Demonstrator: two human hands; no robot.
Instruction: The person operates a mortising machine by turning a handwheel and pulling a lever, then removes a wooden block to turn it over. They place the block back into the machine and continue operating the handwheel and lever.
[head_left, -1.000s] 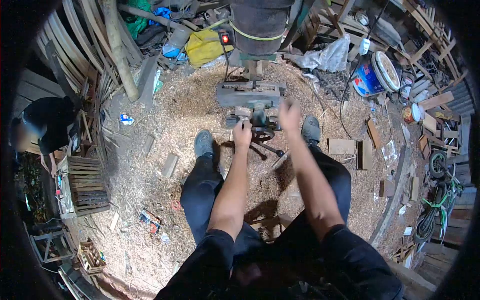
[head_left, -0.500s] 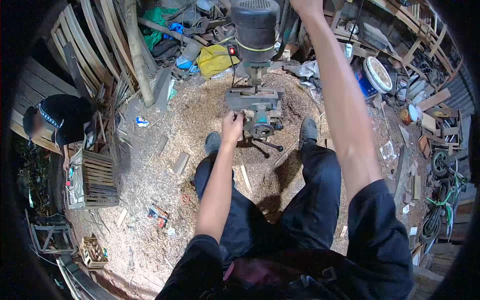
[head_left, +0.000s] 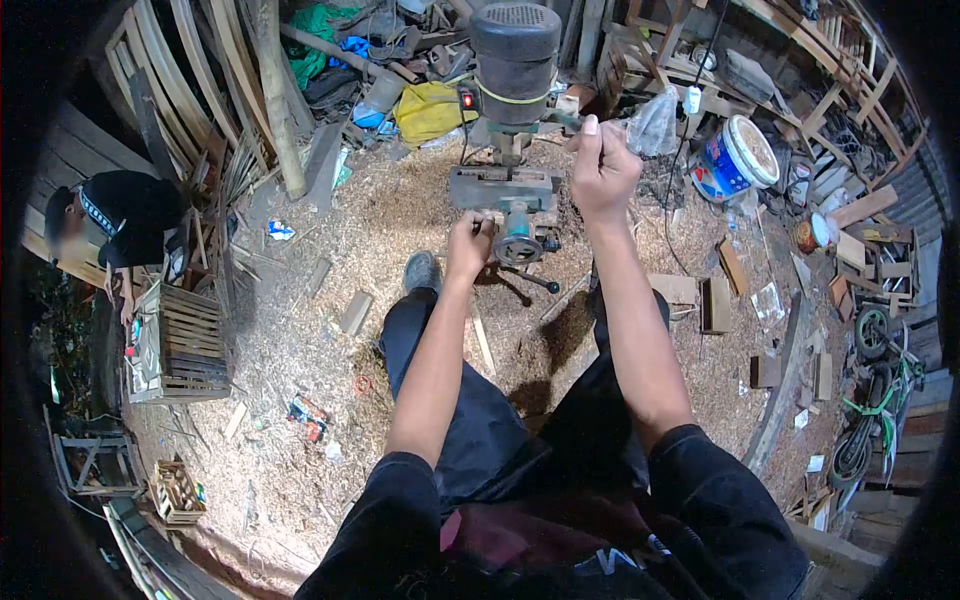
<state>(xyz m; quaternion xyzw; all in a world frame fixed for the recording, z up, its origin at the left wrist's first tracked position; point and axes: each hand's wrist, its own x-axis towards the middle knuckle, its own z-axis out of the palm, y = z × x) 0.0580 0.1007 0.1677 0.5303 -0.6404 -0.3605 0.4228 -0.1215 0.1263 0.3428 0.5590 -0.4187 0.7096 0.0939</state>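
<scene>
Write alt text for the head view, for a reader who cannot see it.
A person standing on sawdust grips the lever of an upright machine with the right hand, the left hand at its table. Another person in black is beside a wooden crate.

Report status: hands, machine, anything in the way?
Right hand fisted on the lever beside the motor. Left hand closed at the machine table front edge, by the handwheel; contents unclear. Nothing between hands and machine; another person well left.
</scene>
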